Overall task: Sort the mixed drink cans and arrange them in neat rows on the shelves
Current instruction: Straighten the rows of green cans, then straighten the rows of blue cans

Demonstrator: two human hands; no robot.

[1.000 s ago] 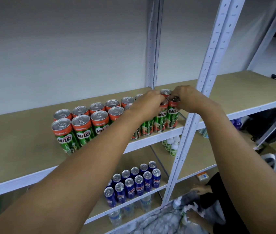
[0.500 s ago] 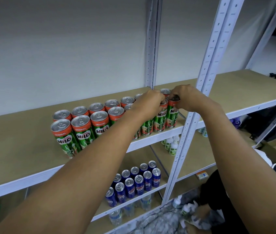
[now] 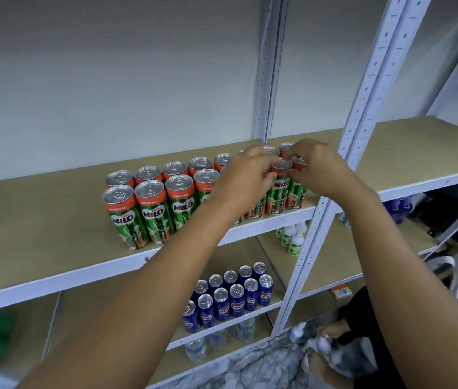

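Head view: green-and-red Milo drink cans (image 3: pixel 149 209) stand in two rows at 9 o'clock on the tan upper shelf board (image 3: pixel 40 237); little has shifted. Left hand (image 3: pixel 246 178) and right hand (image 3: pixel 319 169) stay curled on the right-end Milo can (image 3: pixel 279 189) near 12 o'clock, likely still squaring it. Blue cans (image 3: pixel 236 299) sit at 6 o'clock.

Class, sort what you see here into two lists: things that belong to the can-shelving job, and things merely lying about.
Part of the job:
Milo cans
blue cans
upper shelf
left hand, on the Milo cans
right hand, on the Milo cans

Just lying about:
small white bottles
water bottles
small orange box
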